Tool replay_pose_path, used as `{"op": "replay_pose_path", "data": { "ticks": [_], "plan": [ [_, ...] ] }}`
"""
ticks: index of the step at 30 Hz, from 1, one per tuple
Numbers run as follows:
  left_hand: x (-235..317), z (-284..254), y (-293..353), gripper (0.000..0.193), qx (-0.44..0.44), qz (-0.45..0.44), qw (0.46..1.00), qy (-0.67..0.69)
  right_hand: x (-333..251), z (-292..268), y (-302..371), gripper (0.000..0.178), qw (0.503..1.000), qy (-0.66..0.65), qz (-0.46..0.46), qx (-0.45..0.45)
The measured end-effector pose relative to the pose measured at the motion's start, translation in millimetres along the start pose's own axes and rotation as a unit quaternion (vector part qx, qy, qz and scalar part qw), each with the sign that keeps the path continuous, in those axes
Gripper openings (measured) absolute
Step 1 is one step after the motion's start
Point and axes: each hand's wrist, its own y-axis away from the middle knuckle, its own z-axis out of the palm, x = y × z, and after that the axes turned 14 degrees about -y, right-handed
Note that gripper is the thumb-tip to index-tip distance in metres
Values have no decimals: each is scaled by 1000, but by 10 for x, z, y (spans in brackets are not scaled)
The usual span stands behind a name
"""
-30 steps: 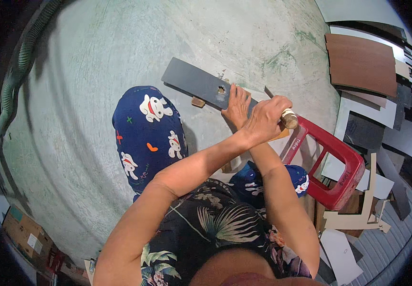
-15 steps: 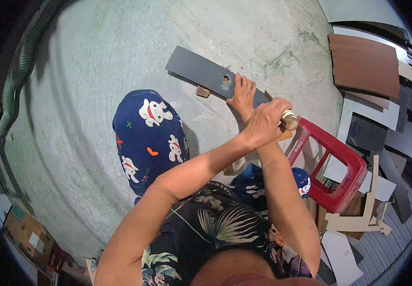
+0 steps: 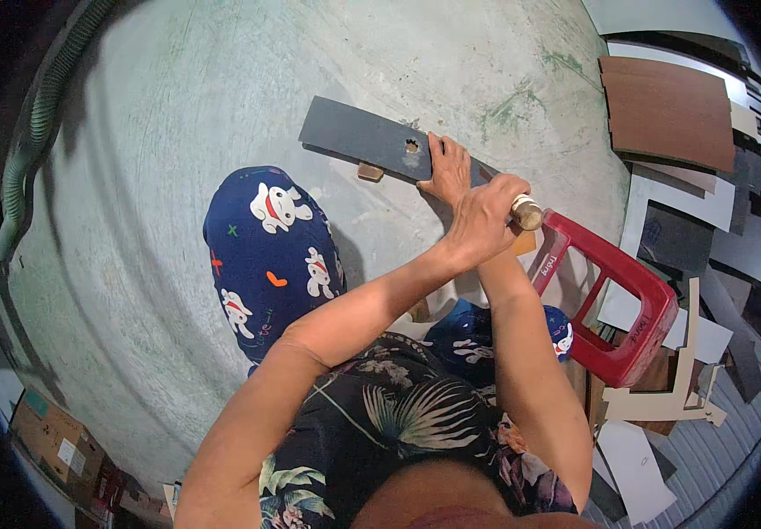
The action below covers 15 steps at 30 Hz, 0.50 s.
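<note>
A long dark grey board [image 3: 354,132] with a ragged hole lies slantwise ahead of me, raised off the floor on a small wooden block [image 3: 369,172]. My right hand [image 3: 448,169] lies on the board just right of the hole, fingers stretched out and thumb at the near edge. My left forearm crosses over the right one. In my closed left hand [image 3: 483,220] is a round wooden handle [image 3: 527,212] with a pale band, its butt turned toward me. The tool's working end is hidden behind my hands, so its kind cannot be told.
A red plastic stool [image 3: 627,353] lies on its side at right, close to my right forearm. Beyond it are a brown panel [image 3: 667,110] and several white and grey offcuts. A ribbed hose [image 3: 41,115] runs along the left, with a cardboard box [image 3: 54,441] at lower left.
The board's left end has swung slightly toward me. The handle has shifted a little up and left with my left hand. My right hand keeps its place on the board.
</note>
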Motion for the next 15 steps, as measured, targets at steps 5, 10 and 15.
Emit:
{"op": "replay_pose_path", "data": {
  "ticks": [5,10,15],
  "plan": [
    [19,-13,13,43,-11,-16,1000,20,-57,-22,-20,115,1000,4,16,-15],
    [4,-154,29,42,36,44,995,-85,-304,50,156,110,998,-7,51,31],
    [53,-132,16,43,6,49,986,-157,-369,212,703,103,986,-57,84,135]
  ]
}}
